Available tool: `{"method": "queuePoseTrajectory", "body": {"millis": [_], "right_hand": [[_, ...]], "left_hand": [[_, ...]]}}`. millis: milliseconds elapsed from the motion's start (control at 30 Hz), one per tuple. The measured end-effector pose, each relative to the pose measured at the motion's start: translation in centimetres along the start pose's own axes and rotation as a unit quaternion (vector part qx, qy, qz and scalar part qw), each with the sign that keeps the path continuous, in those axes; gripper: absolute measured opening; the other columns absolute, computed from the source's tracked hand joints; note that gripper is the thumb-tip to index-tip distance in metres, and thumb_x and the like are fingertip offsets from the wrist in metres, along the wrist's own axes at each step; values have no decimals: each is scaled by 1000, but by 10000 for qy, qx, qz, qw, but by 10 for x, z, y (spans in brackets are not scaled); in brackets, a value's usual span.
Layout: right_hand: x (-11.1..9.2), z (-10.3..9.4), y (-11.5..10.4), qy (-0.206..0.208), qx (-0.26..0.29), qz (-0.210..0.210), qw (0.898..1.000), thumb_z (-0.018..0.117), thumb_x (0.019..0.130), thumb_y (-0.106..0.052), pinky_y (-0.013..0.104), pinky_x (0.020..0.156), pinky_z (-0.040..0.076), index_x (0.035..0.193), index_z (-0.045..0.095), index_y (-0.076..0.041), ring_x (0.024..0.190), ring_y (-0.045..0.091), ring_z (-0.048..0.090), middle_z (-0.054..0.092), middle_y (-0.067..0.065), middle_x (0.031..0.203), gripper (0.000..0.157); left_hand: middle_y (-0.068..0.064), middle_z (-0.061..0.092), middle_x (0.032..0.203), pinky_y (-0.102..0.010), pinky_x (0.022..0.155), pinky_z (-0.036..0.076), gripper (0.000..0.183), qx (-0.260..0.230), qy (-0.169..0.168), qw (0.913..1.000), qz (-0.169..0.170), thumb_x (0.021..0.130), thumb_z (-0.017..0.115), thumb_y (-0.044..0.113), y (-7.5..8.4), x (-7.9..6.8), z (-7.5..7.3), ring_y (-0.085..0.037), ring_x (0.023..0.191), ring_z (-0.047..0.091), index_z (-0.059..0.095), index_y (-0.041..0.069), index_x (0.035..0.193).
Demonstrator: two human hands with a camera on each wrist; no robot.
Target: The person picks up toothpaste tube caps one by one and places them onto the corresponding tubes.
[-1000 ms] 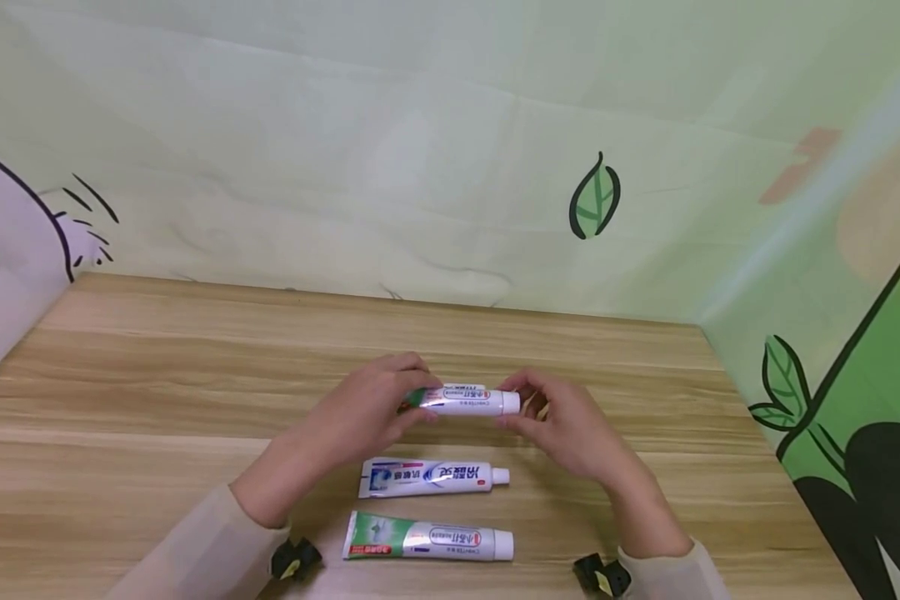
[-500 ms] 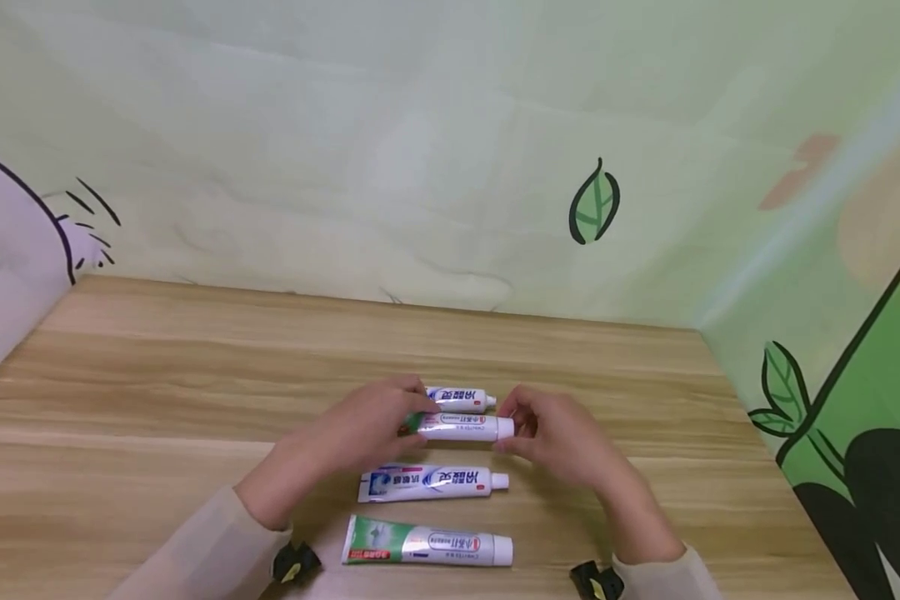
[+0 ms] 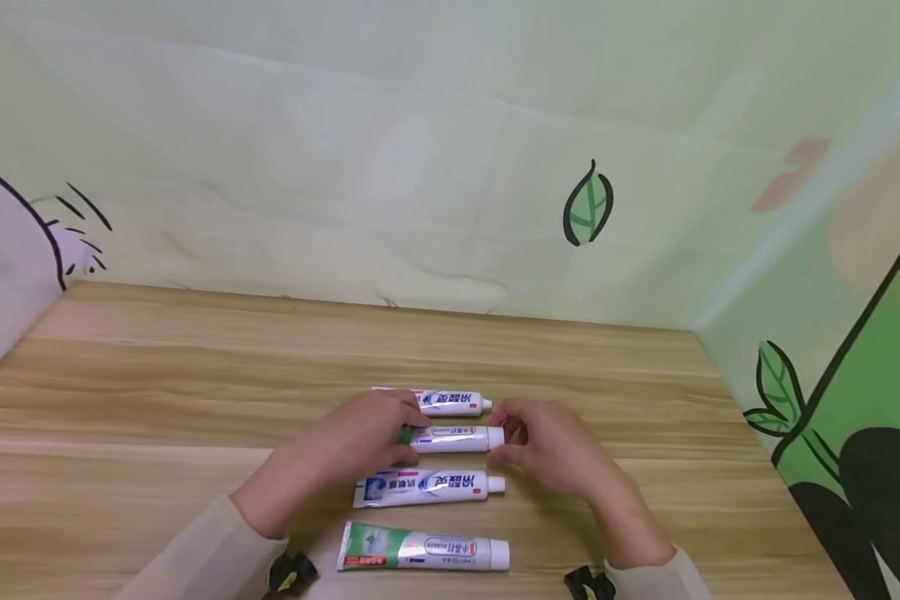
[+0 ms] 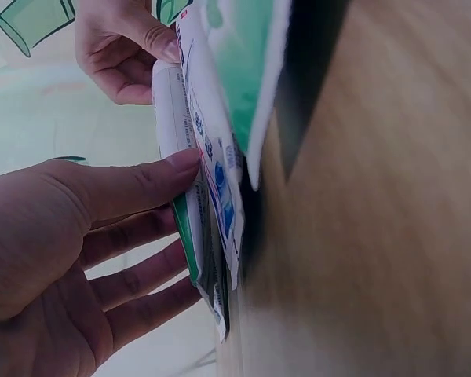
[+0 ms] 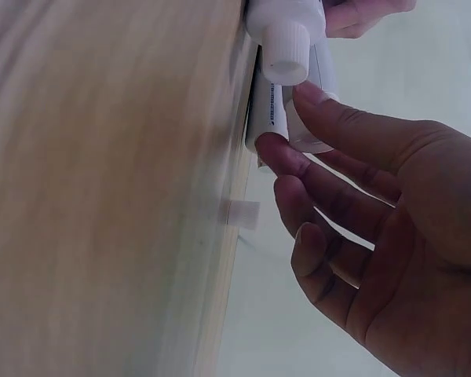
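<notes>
Several toothpaste tubes lie in a column on the wooden table, caps to the right. My left hand [image 3: 352, 437] grips the tail end of the second tube from the back, a green-and-white toothpaste tube [image 3: 450, 439]. At its white cap, the thumb and index finger of my right hand [image 3: 547, 442] pinch the same tube. Just behind it lies a blue-and-white toothpaste tube [image 3: 450, 404], partly covered by my left fingers. Another blue-and-white tube [image 3: 420, 487] is close in front, its tail near my left hand. Nearest me is a second green-and-white tube [image 3: 423, 550].
The wood-grain table [image 3: 195, 358] runs back to a pale green wall cloth [image 3: 307, 167] printed with leaves. A second printed cloth [image 3: 855, 358] borders the right side. Black wrist mounts [image 3: 291, 575] sit at both sleeves.
Both hands have brought the green-and-white tube toward me, off the back blue-and-white tube it partly covered. That back tube now shows, with a gap between the two.
</notes>
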State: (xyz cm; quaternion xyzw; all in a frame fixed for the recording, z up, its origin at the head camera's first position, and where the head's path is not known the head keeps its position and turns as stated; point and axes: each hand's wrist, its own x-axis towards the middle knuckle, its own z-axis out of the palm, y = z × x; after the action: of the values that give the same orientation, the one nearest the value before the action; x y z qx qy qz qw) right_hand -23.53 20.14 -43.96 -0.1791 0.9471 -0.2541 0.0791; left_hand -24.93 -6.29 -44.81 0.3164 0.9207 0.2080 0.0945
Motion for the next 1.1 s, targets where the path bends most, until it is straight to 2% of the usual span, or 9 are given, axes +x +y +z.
{"method": "queuePoseTrajectory", "body": {"millis": [167, 433, 567, 733, 1000, 1100], "right_hand": [[0, 1, 0, -26, -58, -16, 10000, 86, 84, -18, 26, 71, 49, 101, 71, -20, 73, 6, 58, 67, -11, 81, 23], [0, 4, -1, -172, -179, -42, 9997, 83, 86, -16, 29, 76, 51, 109, 74, -18, 79, 6, 60, 69, -10, 86, 25], [0, 5, -2, -200, -270, -126, 9994, 82, 87, -15, 32, 78, 52, 113, 75, -17, 81, 7, 61, 70, -9, 88, 26], [2, 4, -3, -216, -334, -232, 9989, 79, 89, -13, 31, 79, 52, 114, 75, -16, 82, 7, 60, 70, -8, 88, 25], [2, 6, -3, -173, -342, -236, 9990, 77, 90, -9, 37, 84, 54, 117, 75, -12, 86, 10, 63, 70, -6, 91, 28], [0, 9, -3, -146, -378, -199, 9990, 76, 90, -9, 38, 84, 54, 118, 75, -12, 86, 11, 63, 70, -6, 92, 28]], "left_hand": [[-9, 70, 132, -48, 105, 54, 40, 87, -2, 10000, -21, 90, 81, 22, 0, -1, 1, -30, 121, 67, 74, 12, 128], [-6, 73, 119, -43, 98, 57, 39, 356, 95, 9991, 200, 88, 83, 23, -2, -1, 4, -26, 109, 71, 76, 11, 124], [-7, 74, 118, -43, 97, 57, 39, 422, 100, 9989, 176, 87, 84, 22, -3, -2, 4, -27, 109, 71, 76, 10, 124], [-7, 73, 118, -44, 99, 57, 39, 360, 55, 9993, 10, 89, 82, 21, -3, -2, 2, -27, 110, 70, 75, 10, 125], [-7, 73, 116, -44, 97, 57, 39, 238, 174, 9995, 76, 88, 82, 19, -2, -2, 2, -26, 106, 70, 75, 7, 124], [-8, 73, 118, -44, 99, 56, 39, 200, 173, 9996, -27, 88, 83, 20, -2, -3, 6, -28, 109, 70, 75, 8, 124]]}}
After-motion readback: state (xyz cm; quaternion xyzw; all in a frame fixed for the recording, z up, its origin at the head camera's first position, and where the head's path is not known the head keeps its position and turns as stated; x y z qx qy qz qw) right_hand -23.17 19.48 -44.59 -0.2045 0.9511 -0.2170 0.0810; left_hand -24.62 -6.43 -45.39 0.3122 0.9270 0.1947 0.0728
